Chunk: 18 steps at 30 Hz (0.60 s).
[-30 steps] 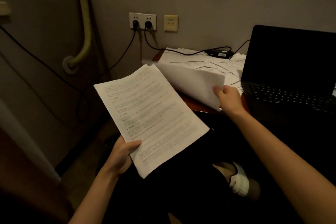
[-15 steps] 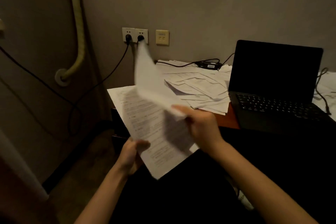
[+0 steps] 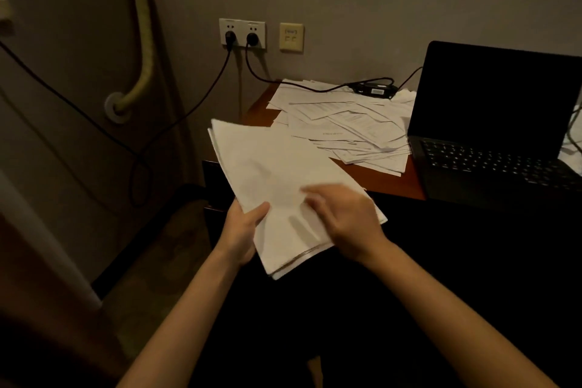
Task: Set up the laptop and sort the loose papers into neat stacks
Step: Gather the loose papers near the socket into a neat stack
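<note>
Papers [image 3: 267, 173] between left fingers [image 3: 261, 209] and seemingly flat right fingers [image 3: 318, 194]

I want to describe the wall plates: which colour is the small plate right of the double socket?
Pale yellow plate, in the head view.

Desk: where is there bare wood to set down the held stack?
Bare wood on the desk shows along the near edge, between the loose papers and the laptop, and at the back left corner by the cable. The middle is crowded with overlapping sheets.
</note>
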Tool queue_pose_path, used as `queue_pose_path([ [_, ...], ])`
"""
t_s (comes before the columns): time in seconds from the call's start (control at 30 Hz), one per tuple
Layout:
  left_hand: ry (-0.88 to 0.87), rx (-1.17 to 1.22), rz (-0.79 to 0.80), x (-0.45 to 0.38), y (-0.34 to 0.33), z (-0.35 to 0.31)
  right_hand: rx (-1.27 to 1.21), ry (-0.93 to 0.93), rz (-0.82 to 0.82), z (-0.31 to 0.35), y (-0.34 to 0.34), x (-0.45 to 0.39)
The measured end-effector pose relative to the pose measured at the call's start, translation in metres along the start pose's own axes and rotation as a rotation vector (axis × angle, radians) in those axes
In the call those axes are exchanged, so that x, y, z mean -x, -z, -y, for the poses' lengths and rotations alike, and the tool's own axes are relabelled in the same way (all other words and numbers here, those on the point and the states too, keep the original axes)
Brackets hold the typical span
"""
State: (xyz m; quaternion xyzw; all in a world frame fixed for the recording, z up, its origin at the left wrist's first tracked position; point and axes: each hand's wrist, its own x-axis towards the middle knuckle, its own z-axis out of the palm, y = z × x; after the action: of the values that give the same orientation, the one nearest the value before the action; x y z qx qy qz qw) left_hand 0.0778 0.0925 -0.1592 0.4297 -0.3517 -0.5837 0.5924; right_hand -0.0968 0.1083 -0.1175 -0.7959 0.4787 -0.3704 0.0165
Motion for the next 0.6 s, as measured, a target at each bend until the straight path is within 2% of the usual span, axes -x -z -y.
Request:
queue_pose_path([
  [0.03, -0.033, -0.014, 0.018, 0.002, 0.003, -0.003, -0.010, -0.152, -0.041, -0.009, 0.005, -0.010],
  [0.1, -0.100, -0.017, 0.067, 0.005, 0.010, -0.009, 0.005, -0.423, 0.044, -0.024, 0.018, -0.031],
  [0.17, -0.141, 0.011, 0.143, 0.002, 0.019, -0.017, -0.150, -0.584, 0.162, -0.031, 0.027, -0.046],
  [0.2, -0.159, 0.017, 0.177, 0.002, 0.021, -0.025, -0.235, -0.608, 0.213, -0.031, 0.030, -0.050],
  [0.27, -0.182, -0.009, 0.236, -0.003, 0.022, -0.040, -0.557, -0.614, 0.280, -0.026, 0.035, -0.054],
  [0.33, -0.241, -0.034, 0.238, -0.009, 0.021, -0.058, -1.003, -0.745, 0.288, -0.020, 0.041, -0.059],
  [0.37, -0.261, -0.048, 0.233, -0.011, 0.020, -0.068, -1.127, -0.782, 0.269, -0.019, 0.042, -0.062],
  [0.43, -0.278, -0.136, 0.232, -0.020, 0.019, -0.086, -1.110, -0.755, 0.164, -0.019, 0.041, -0.071],
  [0.53, -0.373, -0.342, 0.196, -0.035, 0.014, -0.103, -0.837, -0.558, -0.056, -0.016, 0.039, -0.087],
  [0.6, -0.461, -0.382, 0.138, -0.042, 0.005, -0.112, -0.704, -0.451, -0.180, -0.011, 0.038, -0.100],
])
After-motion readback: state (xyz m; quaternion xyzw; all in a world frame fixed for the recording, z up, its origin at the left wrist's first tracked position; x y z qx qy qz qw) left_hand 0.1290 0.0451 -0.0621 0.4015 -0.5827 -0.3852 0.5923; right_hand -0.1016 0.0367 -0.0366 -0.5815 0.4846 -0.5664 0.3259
